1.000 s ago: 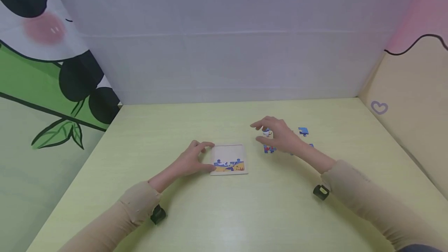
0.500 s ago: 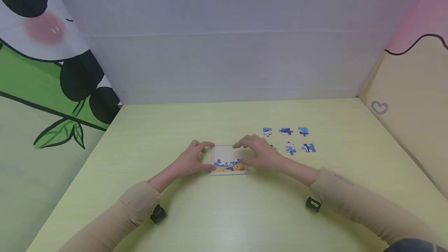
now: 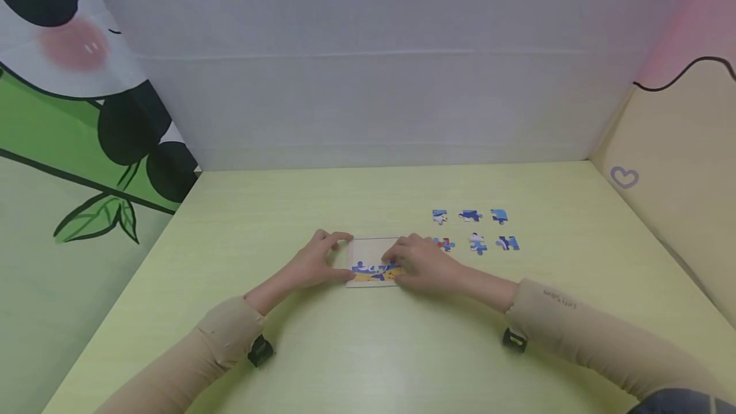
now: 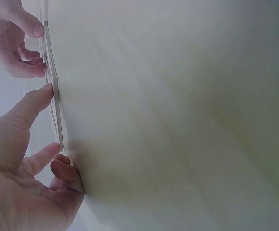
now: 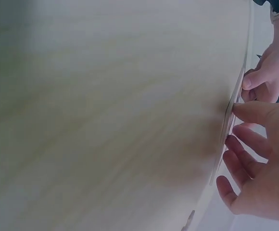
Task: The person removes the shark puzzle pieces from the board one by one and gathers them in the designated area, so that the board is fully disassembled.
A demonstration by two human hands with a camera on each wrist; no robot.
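A small square puzzle tray (image 3: 368,249) lies on the table, its near part filled with joined blue-and-orange pieces (image 3: 365,272). My left hand (image 3: 310,265) holds the tray's left side, thumb at the near corner and forefinger at the far one. In the left wrist view the thumb (image 4: 42,98) lies on the tray's edge. My right hand (image 3: 425,264) is over the tray's right side, bent fingertips down on the joined pieces and thumb by the near right corner. It hides that end of the picture. In the right wrist view its thumb (image 5: 250,111) meets the tray's edge.
Several loose jigsaw pieces lie in two rows right of the tray, among them a dark blue one (image 3: 470,216) and a red-and-blue one (image 3: 444,244) close by my right hand. A pale wall (image 3: 368,107) closes off the table (image 3: 322,350) at the back.
My right hand has come left from over the loose pieces to the tray's right side, then lowered its fingertips towards the near row. The left hand and tray have stayed put.
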